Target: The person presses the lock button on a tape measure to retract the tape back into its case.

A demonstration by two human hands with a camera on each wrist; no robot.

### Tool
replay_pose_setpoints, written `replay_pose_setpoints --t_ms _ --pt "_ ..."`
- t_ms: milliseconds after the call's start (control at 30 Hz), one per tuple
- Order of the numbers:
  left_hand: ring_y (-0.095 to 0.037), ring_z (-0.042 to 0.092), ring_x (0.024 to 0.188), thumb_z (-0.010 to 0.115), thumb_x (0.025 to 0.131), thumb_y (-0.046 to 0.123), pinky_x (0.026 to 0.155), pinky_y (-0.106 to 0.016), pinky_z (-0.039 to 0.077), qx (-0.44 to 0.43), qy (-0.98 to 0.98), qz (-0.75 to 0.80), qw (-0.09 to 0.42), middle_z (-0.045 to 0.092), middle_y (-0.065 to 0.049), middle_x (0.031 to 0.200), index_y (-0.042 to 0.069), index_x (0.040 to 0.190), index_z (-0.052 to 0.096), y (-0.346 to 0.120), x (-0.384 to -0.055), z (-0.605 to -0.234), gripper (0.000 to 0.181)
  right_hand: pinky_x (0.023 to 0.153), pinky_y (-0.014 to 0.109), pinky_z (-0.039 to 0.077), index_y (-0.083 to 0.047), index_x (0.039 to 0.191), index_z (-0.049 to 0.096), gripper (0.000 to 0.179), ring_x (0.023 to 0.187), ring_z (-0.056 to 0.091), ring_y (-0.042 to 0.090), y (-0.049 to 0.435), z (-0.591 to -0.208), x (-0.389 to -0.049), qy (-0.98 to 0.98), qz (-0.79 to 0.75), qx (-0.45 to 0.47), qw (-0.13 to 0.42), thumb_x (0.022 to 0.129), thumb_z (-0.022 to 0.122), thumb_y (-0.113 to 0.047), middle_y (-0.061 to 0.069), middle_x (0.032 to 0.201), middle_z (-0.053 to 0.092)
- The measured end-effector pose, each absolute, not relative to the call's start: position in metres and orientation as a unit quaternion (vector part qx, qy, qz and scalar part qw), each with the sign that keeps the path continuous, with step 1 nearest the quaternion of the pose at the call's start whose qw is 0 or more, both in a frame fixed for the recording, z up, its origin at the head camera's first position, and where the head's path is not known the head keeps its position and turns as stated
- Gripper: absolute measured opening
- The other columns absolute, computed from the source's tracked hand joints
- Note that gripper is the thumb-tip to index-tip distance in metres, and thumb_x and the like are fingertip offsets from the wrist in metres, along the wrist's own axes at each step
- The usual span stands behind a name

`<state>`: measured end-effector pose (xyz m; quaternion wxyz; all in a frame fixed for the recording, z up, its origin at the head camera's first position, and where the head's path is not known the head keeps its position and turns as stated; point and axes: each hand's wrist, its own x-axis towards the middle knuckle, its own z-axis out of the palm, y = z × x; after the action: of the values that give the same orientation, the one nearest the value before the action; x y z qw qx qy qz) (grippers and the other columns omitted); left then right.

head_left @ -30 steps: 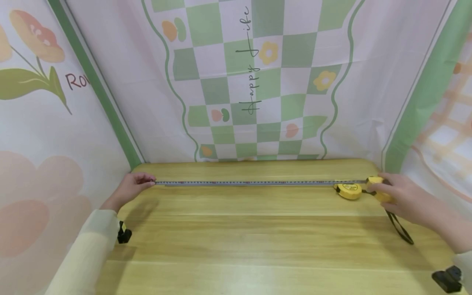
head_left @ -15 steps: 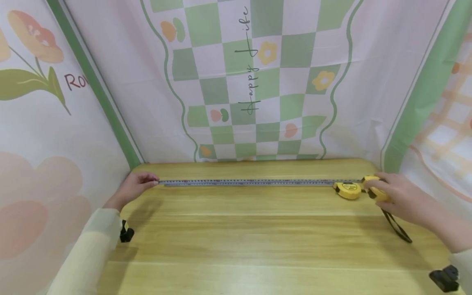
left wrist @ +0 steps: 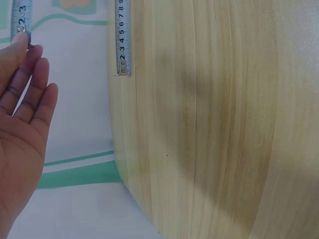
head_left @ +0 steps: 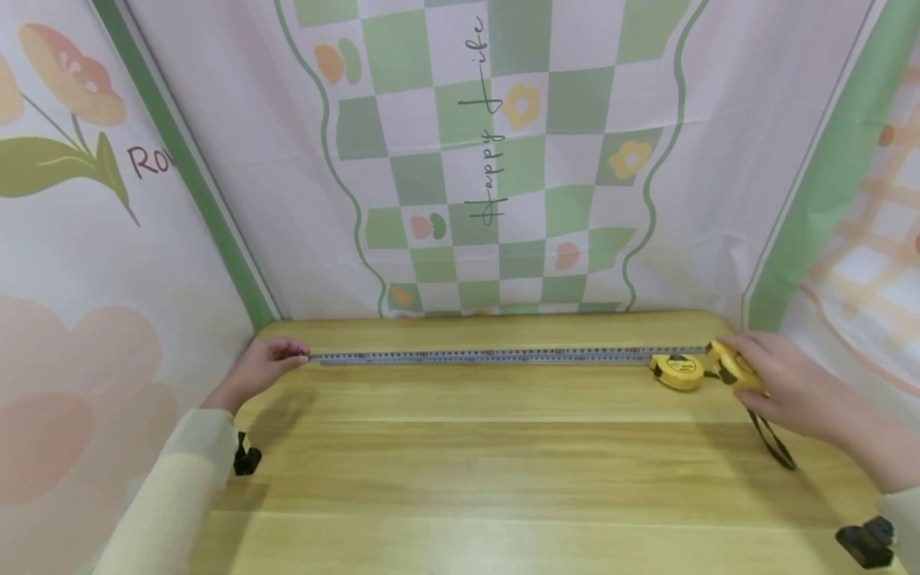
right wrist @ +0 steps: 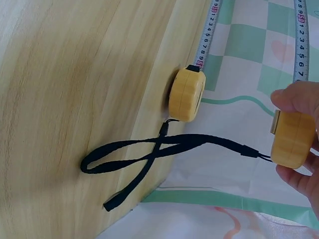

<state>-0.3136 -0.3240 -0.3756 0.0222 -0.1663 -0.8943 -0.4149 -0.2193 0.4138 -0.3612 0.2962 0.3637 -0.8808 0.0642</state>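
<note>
Holding a yellow tape measure extended above the far bench, left to right.
Pinching blade end in left grip, clasping case in right grip; risking recoil from a slipping left pinch, or dragging the second tape measure through crossed straps.

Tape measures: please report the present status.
Left grip pinches end of raised blade. Right grip holds its yellow case. Second tape measure rests extended on table. No obstruction visible.
</note>
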Motion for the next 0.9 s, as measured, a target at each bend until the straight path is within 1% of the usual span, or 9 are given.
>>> replay_pose_setpoints --t_ms 33,67,100,200,267,300,367,567,900 --pt "-0.017 0.062 0.085 0.062 0.096 0.008 0.072 -0.024 0.053 -0.167 -0.895 -0.414 0.023 0.065 -0.025 0.104 -0.009 0.11 0.064 -0.3242 -0.3135 -0.3756 0.023 0.107 0.021 0.025 0.015 0.125 0.049 0.069 0.092 0.052 0.045 0.4137 -0.3612 -0.2196 -0.878 0.065 0.366 0.301 0.083 0.062 -0.038 0.03 0.108 0.055" --pt "-0.017 0.062 0.085 0.062 0.096 0.009 0.072 -0.024 0.053 -0.167 -0.895 -0.413 0.023 0.065 -0.026 0.104 -0.009 0.11 0.064 -0.3244 -0.3134 -0.3758 0.023 0.107 0.021 0.024 0.015 0.126 0.048 0.069 0.092 0.052 0.046 0.4136 -0.3611 -0.2198 -0.876 0.067 0.368 0.305 0.085 0.058 -0.04 0.03 0.108 0.055" --pt "-0.017 0.062 0.085 0.062 0.096 0.009 0.072 -0.024 0.053 -0.167 -0.896 -0.411 0.024 0.065 -0.025 0.104 -0.008 0.11 0.064 -0.3245 -0.3133 -0.3758 0.023 0.107 0.027 0.029 0.014 0.127 0.048 0.069 0.093 0.051 0.046 0.4134 -0.3609 -0.2196 -0.876 0.064 0.366 0.307 0.088 0.052 -0.042 0.03 0.108 0.054" --pt "-0.019 0.062 0.087 0.062 0.096 0.011 0.073 -0.024 0.053 -0.166 -0.899 -0.403 0.026 0.066 -0.023 0.104 -0.007 0.11 0.065 -0.3249 -0.3132 -0.3759 0.023 0.092 0.047 0.039 0.014 0.128 0.047 0.068 0.094 0.051 0.047 0.4115 -0.3591 -0.2185 -0.881 0.061 0.358 0.303 0.074 0.067 -0.023 0.03 0.109 0.054" --pt "-0.02 0.062 0.088 0.062 0.097 0.011 0.074 -0.024 0.053 -0.164 -0.9 -0.402 0.025 0.066 -0.023 0.105 -0.006 0.111 0.065 -0.3249 -0.3128 -0.3757 0.023 0.088 0.054 0.041 0.014 0.129 0.046 0.077 0.094 0.051 0.047 0.4109 -0.358 -0.2177 -0.887 0.057 0.35 0.296 0.061 0.072 -0.01 0.031 0.11 0.053" --pt "-0.02 0.062 0.089 0.062 0.097 0.012 0.074 -0.024 0.053 -0.163 -0.9 -0.403 0.024 0.066 -0.022 0.105 -0.006 0.111 0.065 -0.3247 -0.3125 -0.3754 0.023 0.081 0.058 0.041 0.014 0.13 0.045 0.08 0.094 0.051 0.047 0.4104 -0.3575 -0.2175 -0.89 0.054 0.346 0.294 0.057 0.073 -0.008 0.031 0.11 0.053" --pt "-0.021 0.062 0.09 0.062 0.097 0.012 0.074 -0.024 0.053 -0.162 -0.899 -0.407 0.021 0.065 -0.024 0.106 -0.007 0.111 0.065 -0.3246 -0.312 -0.375 0.023 0.076 0.06 0.042 0.013 0.13 0.045 0.087 0.094 0.051 0.048 0.41 -0.3567 -0.2172 -0.894 0.05 0.338 0.29 0.051 0.075 -0.004 0.031 0.11 0.053" --pt "-0.021 0.062 0.09 0.062 0.096 0.011 0.075 -0.024 0.053 -0.163 -0.897 -0.409 0.023 0.066 -0.021 0.105 -0.005 0.111 0.065 -0.325 -0.3117 -0.3754 0.022 0.075 0.063 0.041 0.013 0.133 0.044 0.09 0.094 0.051 0.048 0.409 -0.3555 -0.2174 -0.895 0.05 0.337 0.287 0.05 0.077 -0.005 0.032 0.111 0.053" --pt "-0.019 0.062 0.089 0.062 0.096 0.011 0.074 -0.024 0.053 -0.161 -0.895 -0.416 0.024 0.066 -0.02 0.104 -0.006 0.11 0.065 -0.3262 -0.3123 -0.3766 0.022 0.085 0.068 0.037 0.01 0.137 0.042 0.095 0.101 0.047 0.05 0.4062 -0.3529 -0.2131 -0.907 0.072 0.316 0.269 0.052 0.082 0.002 0.034 0.119 0.049"
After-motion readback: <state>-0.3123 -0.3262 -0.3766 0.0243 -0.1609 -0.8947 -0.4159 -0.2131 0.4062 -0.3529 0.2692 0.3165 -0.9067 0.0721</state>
